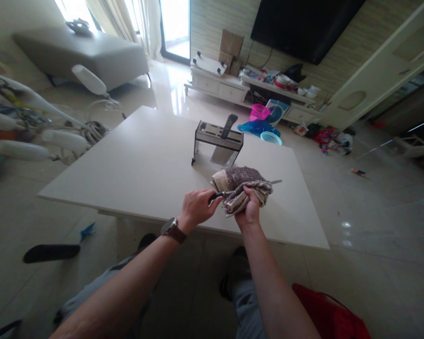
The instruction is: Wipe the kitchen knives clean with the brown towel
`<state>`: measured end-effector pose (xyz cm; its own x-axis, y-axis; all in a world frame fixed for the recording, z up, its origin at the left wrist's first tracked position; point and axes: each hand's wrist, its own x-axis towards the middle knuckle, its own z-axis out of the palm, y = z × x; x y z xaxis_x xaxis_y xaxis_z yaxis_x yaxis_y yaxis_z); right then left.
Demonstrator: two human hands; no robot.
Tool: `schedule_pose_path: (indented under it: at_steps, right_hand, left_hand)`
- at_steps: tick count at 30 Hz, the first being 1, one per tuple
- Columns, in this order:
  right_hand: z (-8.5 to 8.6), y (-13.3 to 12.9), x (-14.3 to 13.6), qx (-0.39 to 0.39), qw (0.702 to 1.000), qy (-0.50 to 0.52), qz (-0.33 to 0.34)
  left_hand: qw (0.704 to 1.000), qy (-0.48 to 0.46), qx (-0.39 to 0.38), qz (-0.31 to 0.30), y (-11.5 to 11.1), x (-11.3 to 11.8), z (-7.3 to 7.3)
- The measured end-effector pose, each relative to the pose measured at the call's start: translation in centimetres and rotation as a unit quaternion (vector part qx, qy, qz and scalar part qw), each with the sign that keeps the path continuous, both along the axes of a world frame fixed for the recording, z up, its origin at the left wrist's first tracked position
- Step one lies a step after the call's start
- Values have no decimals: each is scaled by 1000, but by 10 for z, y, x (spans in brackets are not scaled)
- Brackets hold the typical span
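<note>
My left hand [198, 207], wearing a wristwatch, is closed around the black handle of a slim knife [217, 195]. A bunched brown and beige towel [247, 181] is wrapped around the blade, and only the blade's narrow tip sticks out on the right. My right hand [250, 207] grips the towel from below, thumb on top, so most of the blade is hidden. Just beyond the towel, a knife block [217, 132] with clear sides stands on the white table [137, 155]. One cleaver [228, 132] with a dark handle is upright in it.
Past the table's far edge are a pink basket [259, 112], a light blue basket [271, 138] and a low cabinet [219, 87]. White-padded equipment [24, 148] with cables stands at the left. A red bag or cloth [328, 313] lies near my right leg.
</note>
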<state>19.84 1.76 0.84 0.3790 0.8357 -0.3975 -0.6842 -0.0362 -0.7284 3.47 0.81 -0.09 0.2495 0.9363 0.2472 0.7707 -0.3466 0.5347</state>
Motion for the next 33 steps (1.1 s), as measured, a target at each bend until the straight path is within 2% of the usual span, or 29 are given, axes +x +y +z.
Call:
schedule_pose_path:
  at_steps: [9,25,33]
  right_hand:
    - [-9,-1,-10,-7,999,-37,10]
    - [-8,-9,-27,18,995,-93,-34]
    - [-5,-8,-25,20,996,-79,-24]
  left_hand:
    - [1000,-1,-1,10,2,-1,-2]
    - [1000,20,2,3,-1,3,-3]
    - [1000,10,-4,19,0,3,-4]
